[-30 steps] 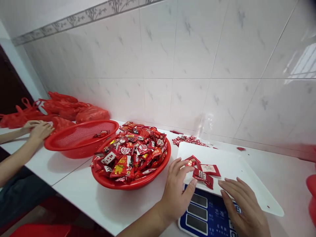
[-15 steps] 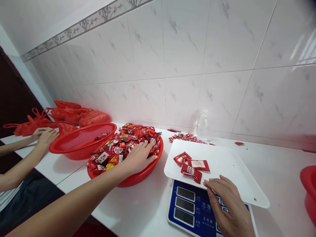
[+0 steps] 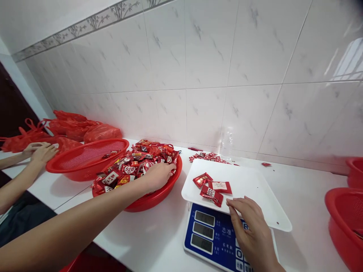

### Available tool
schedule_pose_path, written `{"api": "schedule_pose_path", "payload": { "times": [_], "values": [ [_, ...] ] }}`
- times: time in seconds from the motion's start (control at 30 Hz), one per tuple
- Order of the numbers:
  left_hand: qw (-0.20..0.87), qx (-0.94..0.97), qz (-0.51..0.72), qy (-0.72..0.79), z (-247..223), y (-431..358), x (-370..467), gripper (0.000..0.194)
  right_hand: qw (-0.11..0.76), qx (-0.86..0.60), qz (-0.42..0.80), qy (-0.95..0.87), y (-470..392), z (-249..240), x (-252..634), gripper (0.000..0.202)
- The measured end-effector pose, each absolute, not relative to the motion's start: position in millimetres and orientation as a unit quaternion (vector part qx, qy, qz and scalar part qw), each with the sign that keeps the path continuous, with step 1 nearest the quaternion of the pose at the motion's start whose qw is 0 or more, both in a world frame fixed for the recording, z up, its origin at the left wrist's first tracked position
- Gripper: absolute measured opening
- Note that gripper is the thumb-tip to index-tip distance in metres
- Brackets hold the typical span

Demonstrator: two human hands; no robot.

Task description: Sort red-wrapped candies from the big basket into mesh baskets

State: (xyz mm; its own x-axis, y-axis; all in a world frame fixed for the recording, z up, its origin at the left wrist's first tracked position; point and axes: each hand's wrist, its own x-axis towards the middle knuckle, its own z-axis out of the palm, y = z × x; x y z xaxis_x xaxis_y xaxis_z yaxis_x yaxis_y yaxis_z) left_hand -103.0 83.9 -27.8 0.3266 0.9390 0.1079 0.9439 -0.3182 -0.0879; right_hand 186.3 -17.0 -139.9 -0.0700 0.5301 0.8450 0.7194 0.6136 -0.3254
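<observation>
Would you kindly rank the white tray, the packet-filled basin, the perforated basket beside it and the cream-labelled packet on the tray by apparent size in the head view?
1. White tray and packet-filled basin: too close to rank, as the basin is partly covered.
2. Perforated basket: smaller.
3. Cream-labelled packet: by far the smallest.

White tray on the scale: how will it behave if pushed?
The tray looks thin, so probably light. Its right corner overhangs the scale, so pressing there might tip it. The packets lie loose on its smooth-looking surface and may slide.

White table (image 3: 159,238) bears red baskets (image 3: 155,199), bags (image 3: 102,133), scale (image 3: 222,241) (blue-faced).
</observation>
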Motion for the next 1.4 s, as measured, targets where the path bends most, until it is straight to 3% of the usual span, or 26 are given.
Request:
{"api": "schedule_pose_path", "payload": {
  "times": [0.3,0.87,1.13,1.3,1.4],
  "values": [
    [0.003,-0.769,-0.172,-0.616,-8.9,77.2,-124.1,0.028,0.524,-0.432,-0.098,-0.727,-15.9,-145.1,189.0,0.02],
    [-0.007,-0.77,-0.261,-0.583,12.3,64.0,-107.1,0.02,0.529,-0.432,-0.112,-0.722,-15.0,-142.4,189.2,0.019],
    [-0.143,-0.833,-0.191,-0.498,-19.7,55.8,-54.2,0.022,0.525,-0.453,-0.109,-0.712,-13.3,-138.7,189.9,0.019],
    [-0.029,-0.851,-0.082,-0.518,-31.0,60.0,-36.2,0.03,0.524,-0.453,-0.106,-0.713,-13.8,-138.1,190.2,0.02],
    [0.007,-0.881,-0.092,-0.464,-31.5,64.6,-19.7,0.031,0.528,-0.451,-0.104,-0.712,-13.7,-138.3,190.4,0.02]
  ]
}}
